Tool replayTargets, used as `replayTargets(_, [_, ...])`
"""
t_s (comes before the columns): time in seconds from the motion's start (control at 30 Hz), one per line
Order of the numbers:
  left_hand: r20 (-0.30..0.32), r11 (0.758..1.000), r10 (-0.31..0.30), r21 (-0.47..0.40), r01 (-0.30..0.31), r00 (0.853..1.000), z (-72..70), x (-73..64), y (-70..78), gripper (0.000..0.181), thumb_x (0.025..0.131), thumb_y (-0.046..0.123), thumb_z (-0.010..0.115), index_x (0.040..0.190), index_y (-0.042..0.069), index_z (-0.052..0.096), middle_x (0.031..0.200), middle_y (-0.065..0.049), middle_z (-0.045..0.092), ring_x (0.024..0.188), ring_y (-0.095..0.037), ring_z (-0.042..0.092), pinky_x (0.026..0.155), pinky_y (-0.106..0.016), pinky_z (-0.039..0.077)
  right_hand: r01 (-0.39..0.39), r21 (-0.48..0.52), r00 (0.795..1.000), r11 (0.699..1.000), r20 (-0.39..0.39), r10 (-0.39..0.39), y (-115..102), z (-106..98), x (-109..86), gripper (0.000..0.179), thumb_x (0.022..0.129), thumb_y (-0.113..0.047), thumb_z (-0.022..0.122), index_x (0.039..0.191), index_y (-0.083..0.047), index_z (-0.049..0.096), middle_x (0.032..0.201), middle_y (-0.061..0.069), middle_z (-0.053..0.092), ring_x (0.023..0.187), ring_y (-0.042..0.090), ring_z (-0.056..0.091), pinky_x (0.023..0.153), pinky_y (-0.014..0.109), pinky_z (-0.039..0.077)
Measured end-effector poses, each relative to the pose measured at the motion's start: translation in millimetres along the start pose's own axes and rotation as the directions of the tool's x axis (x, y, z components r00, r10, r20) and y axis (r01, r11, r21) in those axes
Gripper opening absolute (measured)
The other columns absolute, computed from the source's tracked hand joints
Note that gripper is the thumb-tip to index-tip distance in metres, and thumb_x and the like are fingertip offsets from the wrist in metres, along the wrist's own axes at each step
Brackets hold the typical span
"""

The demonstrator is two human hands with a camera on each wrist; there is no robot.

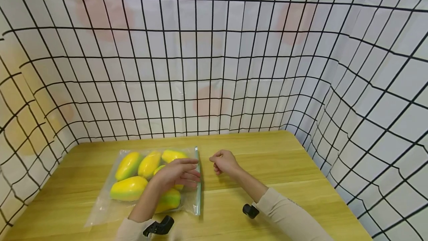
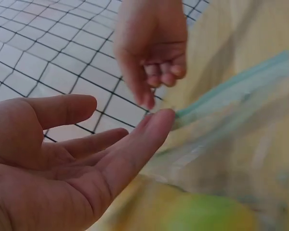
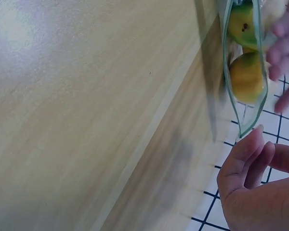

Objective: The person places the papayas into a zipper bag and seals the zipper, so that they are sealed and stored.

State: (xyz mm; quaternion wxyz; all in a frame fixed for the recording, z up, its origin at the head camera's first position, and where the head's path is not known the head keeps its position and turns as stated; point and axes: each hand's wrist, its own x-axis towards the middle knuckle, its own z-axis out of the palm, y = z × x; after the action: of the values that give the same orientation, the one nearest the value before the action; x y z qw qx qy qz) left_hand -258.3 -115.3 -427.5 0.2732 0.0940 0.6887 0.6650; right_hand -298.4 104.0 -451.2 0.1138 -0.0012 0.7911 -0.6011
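A clear zip-top bag (image 1: 190,200) lies on the table with several yellow-green mangoes (image 1: 129,188) inside. Its green-edged mouth (image 3: 226,62) faces right, and the two edges stand apart in the right wrist view. Over the bag's right part hovers my left hand (image 1: 178,176), fingers stretched toward the mouth, hiding some of the fruit. In the left wrist view, nothing lies between its thumb and fingers. Just right of the mouth is my right hand (image 1: 225,163). Its fingers are curled and hold nothing, with the fingertips (image 3: 255,134) close to the bag's corner.
The wooden table (image 1: 284,159) extends to both sides of the bag. White sheeting with a black grid net (image 1: 214,66) encloses its back and sides. A black wrist device (image 1: 250,211) sits at the right cuff, and another (image 1: 160,226) at the left.
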Motion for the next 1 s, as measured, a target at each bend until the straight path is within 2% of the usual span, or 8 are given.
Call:
replayTargets(0.13, [-0.041,0.997,0.034,0.065,-0.032,0.999,-8.6,7.9,17.0,0.053,0.107,0.019,0.050,0.151,-0.007,0.038,0.126,-0.035,0.062,0.107,-0.039,0.071,0.092,-0.047,0.060,0.002,-0.002,1.000,1.000,-0.005,-0.002,-1,1,1.1,0.021,0.096,-0.012,0.064,0.108,0.005,0.060,0.065,0.003,0.053,0.054,0.011,0.053,0.051,0.023,0.055])
replayTargets(0.27, [-0.128,0.990,0.033,0.141,-0.015,0.991,-17.1,21.1,34.7,0.050,0.103,0.018,0.056,0.148,-0.001,0.045,0.122,-0.029,0.066,0.107,-0.036,0.071,0.095,-0.047,0.059,-0.002,-0.004,1.000,1.000,-0.008,0.002,-3,2,1.9,0.021,0.096,-0.013,0.065,0.107,0.004,0.060,0.065,0.002,0.054,0.055,0.011,0.054,0.051,0.023,0.055])
replayTargets(0.4, [-0.191,0.970,0.037,0.244,0.011,0.981,-21.5,37.5,50.1,0.048,0.101,0.018,0.060,0.146,0.005,0.052,0.123,-0.022,0.068,0.111,-0.036,0.069,0.097,-0.046,0.058,-0.004,-0.005,1.000,1.000,-0.007,0.004,-4,2,3.2,0.020,0.096,-0.013,0.064,0.107,0.004,0.060,0.065,0.002,0.053,0.054,0.011,0.054,0.051,0.022,0.055])
replayTargets(0.5, [-0.214,0.945,0.042,0.325,0.030,0.976,-23.9,49.9,58.2,0.047,0.100,0.019,0.062,0.144,0.007,0.055,0.127,-0.019,0.068,0.116,-0.038,0.066,0.100,-0.048,0.056,-0.007,-0.006,1.000,1.000,0.000,0.007,-4,2,4.5,0.019,0.097,-0.013,0.063,0.107,0.003,0.060,0.066,0.003,0.053,0.054,0.011,0.054,0.052,0.022,0.055])
replayTargets(0.6, [-0.263,0.926,0.043,0.372,0.060,0.964,-27.4,62.1,61.6,0.044,0.097,0.017,0.066,0.141,0.009,0.060,0.129,-0.019,0.067,0.116,-0.039,0.066,0.103,-0.049,0.054,-0.011,-0.007,1.000,1.000,0.006,0.011,-5,2,5.9,0.019,0.098,-0.014,0.062,0.108,0.003,0.060,0.067,0.003,0.054,0.055,0.012,0.054,0.053,0.022,0.055])
replayTargets(0.73, [-0.320,0.907,0.048,0.411,0.093,0.946,-35.1,75.3,60.0,0.044,0.095,0.017,0.069,0.138,0.010,0.063,0.124,-0.018,0.069,0.108,-0.036,0.069,0.099,-0.046,0.056,-0.014,-0.005,1.000,1.000,-0.001,0.014,-5,2,6.9,0.020,0.099,-0.014,0.062,0.109,0.003,0.060,0.067,0.003,0.054,0.055,0.012,0.054,0.053,0.023,0.055])
replayTargets(0.83, [-0.338,0.885,0.053,0.451,0.113,0.940,-42.7,81.7,57.4,0.045,0.095,0.020,0.070,0.138,0.011,0.063,0.121,-0.018,0.071,0.106,-0.036,0.070,0.099,-0.047,0.056,-0.022,0.003,1.000,1.000,-0.007,0.022,-5,3,7.4,0.020,0.099,-0.014,0.062,0.109,0.003,0.060,0.068,0.003,0.054,0.055,0.012,0.054,0.053,0.023,0.055])
replayTargets(1.0, [-0.346,0.811,0.105,0.572,0.121,0.932,-55.5,89.1,51.4,0.042,0.092,0.024,0.073,0.133,0.014,0.068,0.121,-0.017,0.071,0.111,-0.036,0.068,0.099,-0.052,0.054,-0.025,0.008,1.000,1.000,0.001,0.025,-4,5,8.5,0.019,0.099,-0.013,0.063,0.108,0.003,0.060,0.067,0.003,0.054,0.055,0.011,0.054,0.052,0.022,0.054])
